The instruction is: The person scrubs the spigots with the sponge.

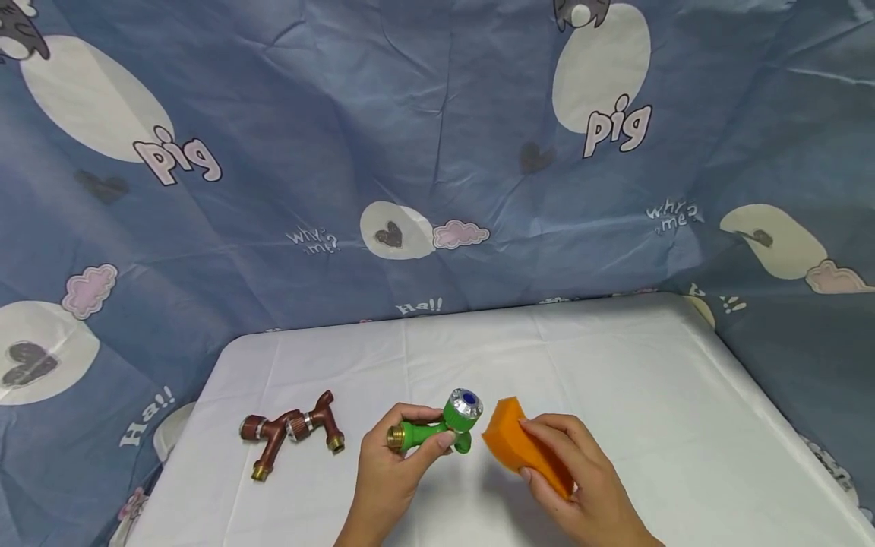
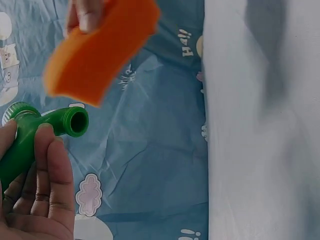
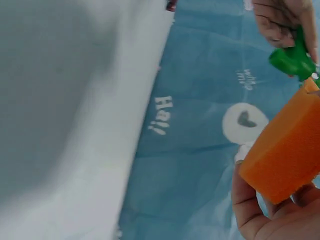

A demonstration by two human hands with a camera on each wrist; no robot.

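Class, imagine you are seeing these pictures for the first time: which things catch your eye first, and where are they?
The bright orange sponge, held in the right hand at the near middle of the white table, stands out first. Just left of it, the left hand holds a green plastic tap with a silver knob. Farther left, a brown tap lies on the table.

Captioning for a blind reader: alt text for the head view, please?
Over a white table, the left hand holds a green tap and the right hand holds an orange sponge beside it. A brown tap lies to the left.
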